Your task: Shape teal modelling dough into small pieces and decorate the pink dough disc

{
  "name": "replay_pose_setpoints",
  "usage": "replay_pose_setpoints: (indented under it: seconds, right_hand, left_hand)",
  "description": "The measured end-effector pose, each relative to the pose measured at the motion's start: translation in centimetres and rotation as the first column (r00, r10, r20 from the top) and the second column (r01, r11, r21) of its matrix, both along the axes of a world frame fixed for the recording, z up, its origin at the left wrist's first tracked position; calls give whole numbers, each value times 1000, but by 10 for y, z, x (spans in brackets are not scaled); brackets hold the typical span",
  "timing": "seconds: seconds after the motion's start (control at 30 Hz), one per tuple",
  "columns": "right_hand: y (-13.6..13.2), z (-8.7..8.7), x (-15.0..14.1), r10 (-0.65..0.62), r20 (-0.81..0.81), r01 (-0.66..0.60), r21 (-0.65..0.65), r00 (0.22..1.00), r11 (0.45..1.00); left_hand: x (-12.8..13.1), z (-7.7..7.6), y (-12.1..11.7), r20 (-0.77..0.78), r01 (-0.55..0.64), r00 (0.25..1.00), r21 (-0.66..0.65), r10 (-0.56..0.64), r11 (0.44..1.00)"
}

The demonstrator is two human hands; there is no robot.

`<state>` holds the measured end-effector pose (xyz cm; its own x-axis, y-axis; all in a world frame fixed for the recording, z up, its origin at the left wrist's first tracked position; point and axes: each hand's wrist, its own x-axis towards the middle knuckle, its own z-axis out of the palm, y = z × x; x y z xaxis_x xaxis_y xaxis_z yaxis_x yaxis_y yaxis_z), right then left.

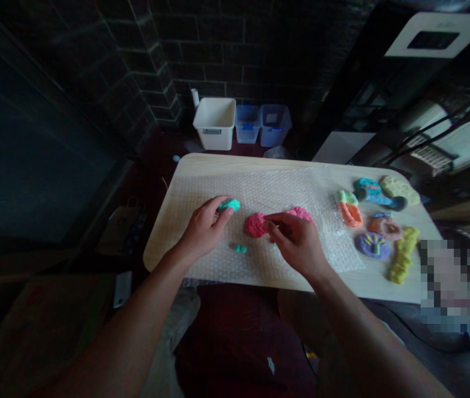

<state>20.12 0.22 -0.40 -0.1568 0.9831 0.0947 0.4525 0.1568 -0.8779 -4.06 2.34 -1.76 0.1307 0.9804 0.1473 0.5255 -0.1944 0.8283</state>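
My left hand (210, 221) is closed around a teal lump that looks like modelling clay (230, 205), above the bubble wrap. My right hand (295, 237) has its thumb and fingertips pinched together at the edge of a textured red lump (254, 225); anything between them is too small to make out. Behind the right hand's knuckles shows part of a pink lump (300, 213). Two small green bits (240, 249) lie on the bubble wrap (214, 260) between my hands. A further bit of green is partly hidden by the right hand.
Coloured shapes stand at the table's right: a purple disc (372, 245), a yellow strip (404, 257), an orange-and-green piece (349, 213), a blue-grey piece (381, 196). Beyond the wooden table (156, 243), a white bin (215, 135) and two blue tubs sit by the wall.
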Motion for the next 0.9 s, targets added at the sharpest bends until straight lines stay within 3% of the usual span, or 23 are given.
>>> replay_pose_setpoints:
  seconds: [0.13,0.27,0.4,0.5,0.63,0.77,0.9]
  right_hand:
    - [4,0,-9,65,-146,-74,-53,987,996]
    - [4,-2,-20,191,-10,-191,4,982,982]
    - [4,-4,-25,157,-18,-157,15,987,987]
    - [5,-6,-29,158,-163,-157,22,974,987]
    - [5,-6,-36,224,-321,-208,83,920,975]
    - [6,-5,-39,223,-294,-188,145,929,971]
    - [7,-3,-36,205,-314,-165,150,927,975]
  left_hand:
    - [2,6,-13,98,81,992,-71,-74,994]
    - [3,2,-14,225,59,974,-115,-32,992]
    - [0,-1,-8,417,25,905,-240,80,971]
    - [0,4,-10,518,109,854,-269,48,957]
    - [7,13,-17,519,174,854,-228,-32,958]
    - [15,14,-18,484,181,872,-172,-78,968]
    - [24,11,-13,477,99,879,-164,-9,981]
